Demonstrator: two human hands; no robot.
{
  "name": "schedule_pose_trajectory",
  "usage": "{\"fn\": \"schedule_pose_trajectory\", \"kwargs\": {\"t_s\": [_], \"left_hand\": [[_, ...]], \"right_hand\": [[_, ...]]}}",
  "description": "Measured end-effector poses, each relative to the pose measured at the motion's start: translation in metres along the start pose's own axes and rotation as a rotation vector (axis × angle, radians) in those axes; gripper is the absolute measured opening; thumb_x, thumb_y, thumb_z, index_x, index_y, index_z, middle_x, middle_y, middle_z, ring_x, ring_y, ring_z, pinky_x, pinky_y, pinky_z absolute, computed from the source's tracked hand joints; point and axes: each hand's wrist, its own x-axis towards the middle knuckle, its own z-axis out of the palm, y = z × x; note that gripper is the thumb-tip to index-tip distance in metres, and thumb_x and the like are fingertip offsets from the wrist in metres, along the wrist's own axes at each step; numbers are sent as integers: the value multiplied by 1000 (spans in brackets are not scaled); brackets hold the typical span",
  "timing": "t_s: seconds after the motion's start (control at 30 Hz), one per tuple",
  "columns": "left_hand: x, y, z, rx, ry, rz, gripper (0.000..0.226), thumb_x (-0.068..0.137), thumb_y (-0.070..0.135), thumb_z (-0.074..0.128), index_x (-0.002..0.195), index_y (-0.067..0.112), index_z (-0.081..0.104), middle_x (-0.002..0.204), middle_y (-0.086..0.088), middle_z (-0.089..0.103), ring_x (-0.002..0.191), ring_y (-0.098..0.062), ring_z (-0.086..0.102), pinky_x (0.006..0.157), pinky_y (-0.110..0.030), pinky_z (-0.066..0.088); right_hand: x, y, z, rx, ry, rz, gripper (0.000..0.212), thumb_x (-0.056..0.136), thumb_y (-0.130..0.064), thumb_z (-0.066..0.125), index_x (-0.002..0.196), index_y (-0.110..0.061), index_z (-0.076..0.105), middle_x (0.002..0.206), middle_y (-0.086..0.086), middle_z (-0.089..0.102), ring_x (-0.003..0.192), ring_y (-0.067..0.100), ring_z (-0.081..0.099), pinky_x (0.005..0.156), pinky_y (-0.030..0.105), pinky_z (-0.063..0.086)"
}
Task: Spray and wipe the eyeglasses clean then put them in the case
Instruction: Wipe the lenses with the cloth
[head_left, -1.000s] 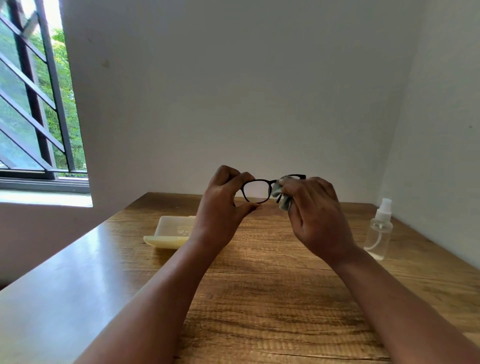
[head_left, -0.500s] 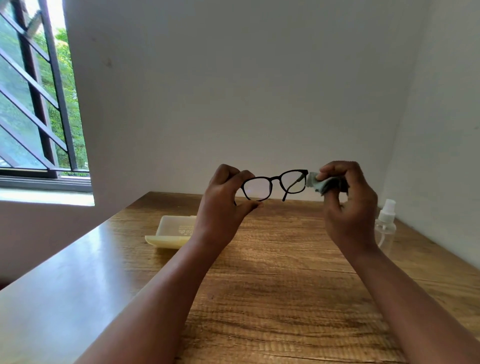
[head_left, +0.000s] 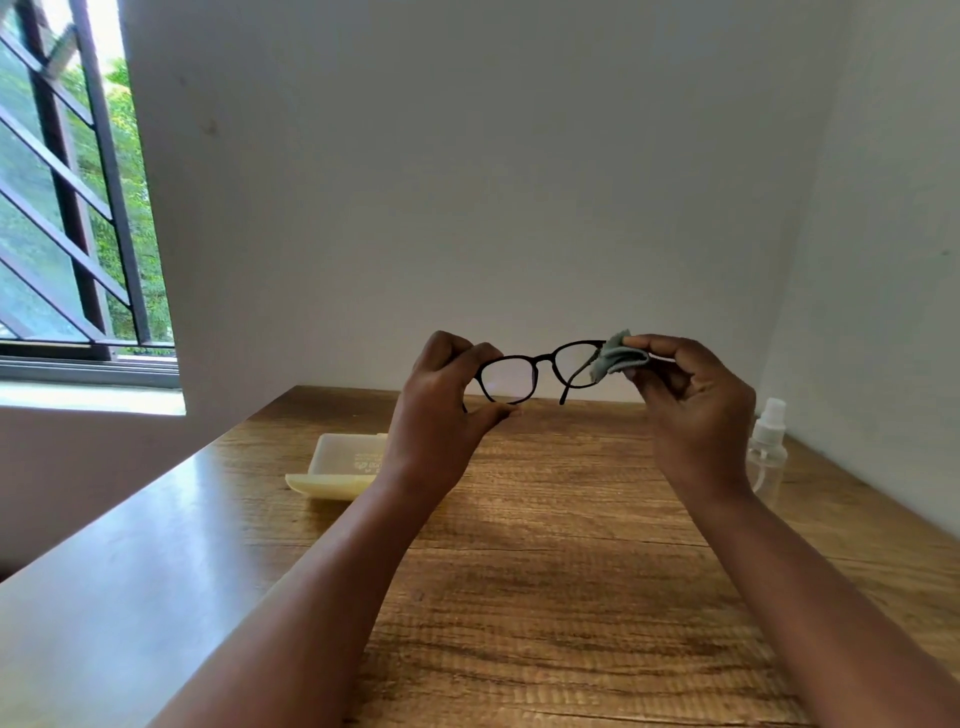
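Note:
Black-framed eyeglasses (head_left: 540, 359) are held up above the wooden table (head_left: 545, 571), lenses facing me. My left hand (head_left: 441, 410) pinches the left end of the frame. My right hand (head_left: 691, 400) pinches a small grey-green cloth (head_left: 615, 357), which is folded against the right end of the frame. One temple arm hangs down behind the right lens. An open cream-coloured case (head_left: 343, 465) lies on the table behind my left wrist, partly hidden by it. A clear spray bottle (head_left: 768, 447) stands at the right, behind my right wrist.
White walls close the table at the back and on the right. A barred window (head_left: 72, 208) is at the left, beyond the table's left edge.
My right hand with the cloth has moved from the right lens out to the frame's right end, uncovering that lens. My left hand has kept its hold.

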Motion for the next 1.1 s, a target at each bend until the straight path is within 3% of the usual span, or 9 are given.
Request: {"fn": "schedule_pose_trajectory", "kwargs": {"t_s": [0.1,0.2,0.4,0.6,0.7,0.8,0.97,1.1], "left_hand": [[0,0,0,0,0,2,56,61,18,90,112,13,68,101,1,51,89,-15,54,80,-40,53],[-1,0,0,1,0,8,55,61,17,90,111,13,68,101,1,52,90,-14,55,80,-37,53],[-1,3,-1,18,-27,20,54,61,14,90,111,13,69,101,0,53,91,-14,55,80,-33,52],[-2,6,-1,24,-42,34,54,61,13,89,111,13,69,101,0,52,92,-14,55,80,-32,52],[-2,6,-2,19,-44,42,55,61,13,89,111,11,68,101,-3,53,92,-18,57,79,-37,53],[-1,5,-2,32,-43,40,55,61,13,90,111,12,68,101,-3,53,91,-17,56,78,-37,53],[-2,4,-2,30,-29,44,53,62,14,89,111,13,68,101,0,52,91,-15,54,79,-31,51],[-2,4,-1,44,-25,41,54,62,15,89,111,15,68,101,1,51,92,-13,52,78,-26,49]], "right_hand": [[1,-1,-2,-136,42,-16,18,86,-8,72,102,-16,71,97,-5,69,93,15,66,76,24,55],[2,-1,-2,-145,79,2,14,87,-15,73,99,-12,67,95,-4,67,90,14,64,76,23,53],[2,-2,-3,-247,126,-58,13,83,1,72,91,-4,63,94,3,57,81,17,63,73,12,51],[-6,-8,8,-156,-60,-191,13,87,5,65,97,-1,70,103,6,55,100,17,63,88,28,55],[-12,-12,10,-184,-141,-251,12,89,0,67,99,-2,73,109,6,62,108,11,62,94,24,50],[-12,-12,11,-306,-196,-326,16,87,-1,69,103,-2,73,115,8,69,111,17,63,98,27,50],[-8,-5,4,-377,-133,-279,17,89,2,66,104,-6,68,105,4,71,101,21,65,86,36,54],[-9,-4,0,-380,-137,-259,19,87,4,65,102,-7,63,100,4,69,95,22,66,81,32,53]]}}
